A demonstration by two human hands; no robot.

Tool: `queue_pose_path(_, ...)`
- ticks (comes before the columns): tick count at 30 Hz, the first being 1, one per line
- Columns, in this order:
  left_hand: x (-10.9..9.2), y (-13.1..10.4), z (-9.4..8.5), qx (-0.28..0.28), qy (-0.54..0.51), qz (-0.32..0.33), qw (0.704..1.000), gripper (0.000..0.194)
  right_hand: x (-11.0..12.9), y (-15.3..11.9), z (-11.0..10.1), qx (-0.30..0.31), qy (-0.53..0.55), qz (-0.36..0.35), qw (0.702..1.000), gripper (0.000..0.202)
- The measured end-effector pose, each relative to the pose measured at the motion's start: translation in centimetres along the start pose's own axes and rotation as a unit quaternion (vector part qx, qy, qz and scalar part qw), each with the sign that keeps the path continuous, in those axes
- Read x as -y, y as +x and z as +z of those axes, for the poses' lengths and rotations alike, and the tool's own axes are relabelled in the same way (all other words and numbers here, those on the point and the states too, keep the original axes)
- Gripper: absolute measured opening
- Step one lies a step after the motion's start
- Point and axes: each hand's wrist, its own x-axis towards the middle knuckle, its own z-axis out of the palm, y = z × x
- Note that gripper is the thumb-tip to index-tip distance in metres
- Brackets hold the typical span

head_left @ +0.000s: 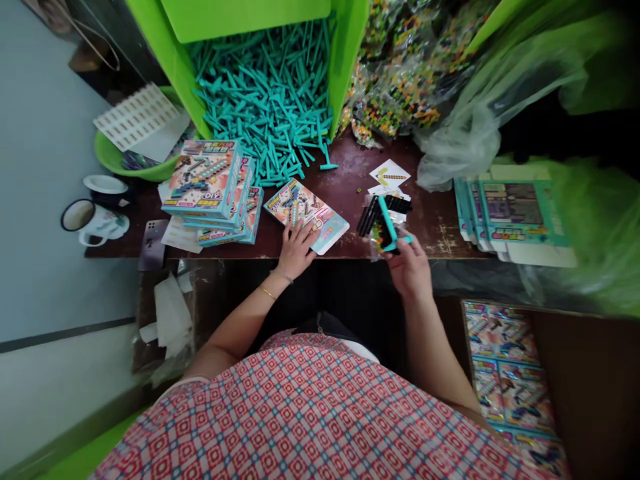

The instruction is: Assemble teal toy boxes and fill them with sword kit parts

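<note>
My left hand rests with its fingers spread on a printed carton that lies flattened at a slant on the table. My right hand is closed on a small teal plastic hammer, which tilts up and to the left. Just beyond those fingers are several black ridged strips and a clear bag of small coloured beads; whether the hand grips these too, I cannot tell. Behind them lies a white card printed with a pickaxe picture.
A green bin spills teal hammers onto the table. Stacked filled boxes, a phone and a mug stand left. Flat cartons lie right, bead bags behind. Packed boxes sit lower right.
</note>
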Motion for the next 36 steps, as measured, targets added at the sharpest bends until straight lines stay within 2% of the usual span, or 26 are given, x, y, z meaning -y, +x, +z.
queue_pose_path(2, -0.4, 0.3, -1.6, -0.064, -0.021, 0.044, 0.997, 0.031, 1.0, -0.2, -1.7, -0.016, -0.019, -0.006, 1.0, 0.036)
queue_pose_path(5, -2.3, 0.3, -4.8, -0.167, -0.088, 0.076, 0.979, 0.039, 2.5, -1.3, -3.0, -0.048, -0.014, -0.004, 0.999, 0.038)
queue_pose_path(6, -3.1, 0.1, -5.8, -0.182, -0.113, 0.069, 0.974, 0.041, 2.9, -1.8, -3.2, -0.055, -0.011, -0.005, 0.998, 0.038)
queue_pose_path(8, -4.4, -0.6, -7.1, -0.176, -0.15, 0.05, 0.972, 0.044, 3.7, -2.6, -3.5, -0.061, -0.016, -0.009, 0.998, 0.037)
queue_pose_path(10, -5.5, -1.6, -7.3, -0.145, -0.167, 0.047, 0.974, 0.043, 4.4, -3.2, -3.7, -0.062, -0.032, -0.005, 0.998, 0.035)
queue_pose_path(13, -6.2, -2.8, -6.4, -0.121, -0.172, 0.063, 0.976, 0.041, 5.6, -3.7, -4.0, -0.062, -0.046, 0.001, 0.997, 0.035)
queue_pose_path(16, -6.2, -3.1, -5.7, -0.129, -0.18, 0.072, 0.973, 0.039, 6.8, -3.9, -4.2, -0.071, -0.054, -0.022, 0.996, 0.039)
queue_pose_path(20, -5.8, -2.7, -6.1, -0.14, -0.192, 0.074, 0.969, 0.038, 7.2, -3.8, -4.7, -0.069, -0.086, -0.049, 0.993, 0.04)
queue_pose_path(23, -5.6, -2.3, -6.4, -0.139, -0.201, 0.07, 0.967, 0.039, 7.2, -3.5, -4.8, -0.043, -0.087, -0.07, 0.993, 0.041)
queue_pose_path(26, -5.1, -1.6, -6.5, -0.145, -0.223, 0.059, 0.962, 0.04, 8.9, -2.9, -3.8, 0.016, -0.151, -0.137, 0.979, 0.038)
queue_pose_path(28, -4.6, -0.9, -6.5, -0.153, -0.239, 0.031, 0.958, 0.044, 11.6, -2.2, -2.3, 0.091, -0.255, -0.225, 0.936, 0.041)
queue_pose_path(29, -4.4, -0.5, -6.4, -0.158, -0.25, 0.012, 0.955, 0.047, 13.3, -1.8, -1.3, 0.142, -0.313, -0.275, 0.898, 0.043)
queue_pose_path(31, -4.0, 0.4, -6.5, -0.169, -0.279, -0.024, 0.945, 0.053, 16.8, -0.8, 1.0, 0.256, -0.416, -0.369, 0.791, 0.045)
queue_pose_path(33, -4.0, 1.0, -6.5, -0.17, -0.31, -0.041, 0.934, 0.057, 19.8, 0.2, 3.2, 0.348, -0.482, -0.426, 0.682, 0.041)
queue_pose_path(34, -4.2, 1.2, -6.6, -0.165, -0.322, -0.045, 0.931, 0.058, 20.9, 0.7, 4.2, 0.375, -0.496, -0.436, 0.651, 0.04)
queue_pose_path(35, -4.4, 1.3, -6.6, -0.155, -0.332, -0.049, 0.929, 0.059, 21.7, 1.3, 4.9, 0.38, -0.499, -0.435, 0.645, 0.04)
queue_pose_path(36, -4.6, 1.3, -6.7, -0.142, -0.339, -0.052, 0.928, 0.059, 22.2, 2.0, 5.5, 0.37, -0.496, -0.429, 0.658, 0.039)
